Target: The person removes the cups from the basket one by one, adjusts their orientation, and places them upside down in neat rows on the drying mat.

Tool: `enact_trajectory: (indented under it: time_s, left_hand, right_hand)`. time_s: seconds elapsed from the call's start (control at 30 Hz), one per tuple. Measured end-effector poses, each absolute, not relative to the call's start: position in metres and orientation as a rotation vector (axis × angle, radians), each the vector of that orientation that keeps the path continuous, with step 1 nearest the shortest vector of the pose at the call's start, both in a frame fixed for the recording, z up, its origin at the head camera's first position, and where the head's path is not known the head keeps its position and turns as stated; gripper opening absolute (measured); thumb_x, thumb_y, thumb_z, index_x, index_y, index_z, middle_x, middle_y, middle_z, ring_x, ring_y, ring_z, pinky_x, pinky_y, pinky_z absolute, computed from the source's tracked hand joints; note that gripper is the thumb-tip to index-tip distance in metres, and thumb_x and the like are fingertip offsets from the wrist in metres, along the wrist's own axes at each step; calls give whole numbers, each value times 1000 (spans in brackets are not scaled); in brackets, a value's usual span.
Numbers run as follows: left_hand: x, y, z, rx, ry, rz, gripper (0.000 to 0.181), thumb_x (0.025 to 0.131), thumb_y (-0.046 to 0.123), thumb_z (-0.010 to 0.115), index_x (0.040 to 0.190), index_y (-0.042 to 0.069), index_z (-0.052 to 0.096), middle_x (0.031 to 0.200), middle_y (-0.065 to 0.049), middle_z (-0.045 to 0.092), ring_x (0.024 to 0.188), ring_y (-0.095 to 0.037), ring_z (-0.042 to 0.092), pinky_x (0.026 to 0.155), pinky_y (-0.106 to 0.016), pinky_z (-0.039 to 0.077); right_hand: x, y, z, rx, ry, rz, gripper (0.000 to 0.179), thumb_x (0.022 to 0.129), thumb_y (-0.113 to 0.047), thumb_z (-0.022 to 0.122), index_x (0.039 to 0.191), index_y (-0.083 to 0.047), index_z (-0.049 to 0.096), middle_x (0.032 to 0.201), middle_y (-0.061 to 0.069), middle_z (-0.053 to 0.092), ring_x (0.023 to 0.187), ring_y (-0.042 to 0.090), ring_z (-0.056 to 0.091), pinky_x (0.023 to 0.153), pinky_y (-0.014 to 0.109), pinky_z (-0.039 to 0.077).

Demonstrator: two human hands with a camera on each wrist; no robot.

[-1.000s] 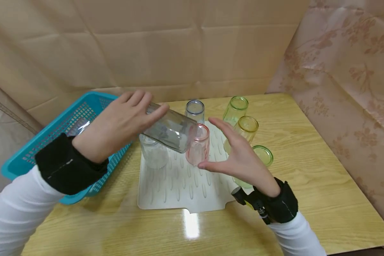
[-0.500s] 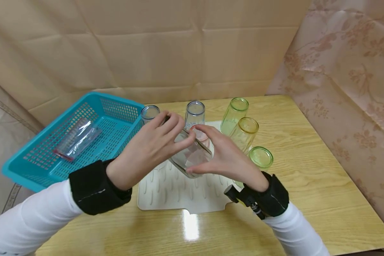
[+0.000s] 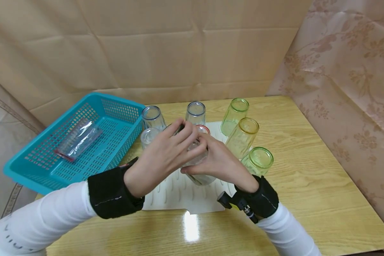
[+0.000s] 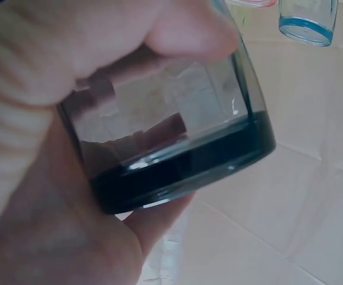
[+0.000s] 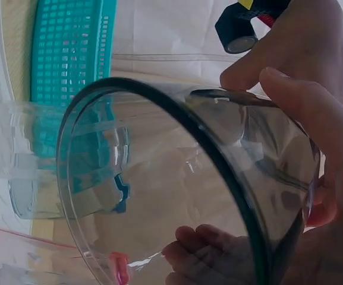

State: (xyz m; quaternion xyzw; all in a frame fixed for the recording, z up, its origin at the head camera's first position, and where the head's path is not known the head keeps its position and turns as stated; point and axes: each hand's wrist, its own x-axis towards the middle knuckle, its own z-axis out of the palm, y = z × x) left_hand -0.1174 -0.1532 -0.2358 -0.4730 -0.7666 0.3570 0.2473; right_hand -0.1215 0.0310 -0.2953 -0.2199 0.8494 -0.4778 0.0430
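Note:
Both hands hold one smoky clear drinking glass (image 3: 202, 179) above the white ridged mat (image 3: 168, 199). My left hand (image 3: 166, 154) grips it around its thick dark base, which shows in the left wrist view (image 4: 183, 163). My right hand (image 3: 222, 161) curls thumb and fingers round its side. In the right wrist view the glass's wide open rim (image 5: 159, 107) faces the camera. In the head view the glass is tilted and largely hidden by the hands. Just behind them stands a red-ringed glass (image 3: 203, 128), partly covered.
Blue-ringed glasses (image 3: 196, 109) and a clear glass (image 3: 148, 137) stand behind and left. Green (image 3: 260, 159) and yellow (image 3: 243, 137) glasses stand right. At left, a teal basket (image 3: 28, 177) holds red-ended clear glassware (image 3: 78, 139). A beige cloth (image 3: 153, 60) hangs behind.
My left hand has moved right and turned the glass from pointing rightward to tilting down toward the mat. My right hand, first apart from it, has moved left and taken hold of it.

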Motion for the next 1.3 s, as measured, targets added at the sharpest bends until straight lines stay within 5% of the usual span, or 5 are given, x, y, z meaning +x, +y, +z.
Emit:
enact_trajectory:
  time_s: [0.5, 0.8, 0.9, 1.1, 1.3]
  left_hand:
    - [-117, -149, -239, -1286, -2071, 1006, 85, 70, 37, 84, 133, 9, 35, 129, -16, 42, 120, -33, 38, 107, -44, 28]
    - [-128, -164, -230, -1339, -2184, 647, 82, 80, 15, 80, 145, 12, 30, 141, -23, 38, 130, -38, 37, 109, -44, 30]
    - [-134, -177, -228, -1378, -2315, 355, 84, 80, 7, 78, 148, 12, 29, 144, -25, 37, 127, -38, 42, 101, -44, 41]
    - [-144, -211, -241, -1302, -2511, -20, 95, 73, 15, 85, 148, 7, 27, 146, -25, 33, 130, -40, 38, 99, -50, 41]
    - [-144, -243, -276, -1139, -2603, -470, 79, 80, 10, 78, 144, 3, 33, 146, -20, 33, 121, -35, 46, 81, -46, 52]
  right_hand:
    - [-119, 31, -305, -661, 2606, -1478, 70, 73, -23, 84, 134, -14, 52, 123, -5, 59, 101, 13, 60, 83, 34, 50]
    - [-118, 38, -309, -520, 2611, -1575, 82, 72, -24, 86, 142, -13, 44, 132, 3, 56, 116, 20, 54, 93, 43, 46]
    - [-116, 43, -311, -416, 2625, -1601, 82, 72, -26, 86, 141, -8, 44, 130, 8, 56, 116, 24, 53, 94, 45, 44]
    - [-114, 53, -318, -311, 2618, -1729, 76, 71, -19, 87, 134, -5, 48, 124, 11, 59, 115, 25, 53, 97, 45, 41]
    - [-108, 61, -335, -297, 2573, -1877, 76, 70, -13, 86, 135, -7, 47, 126, 10, 57, 115, 24, 52, 95, 46, 41]
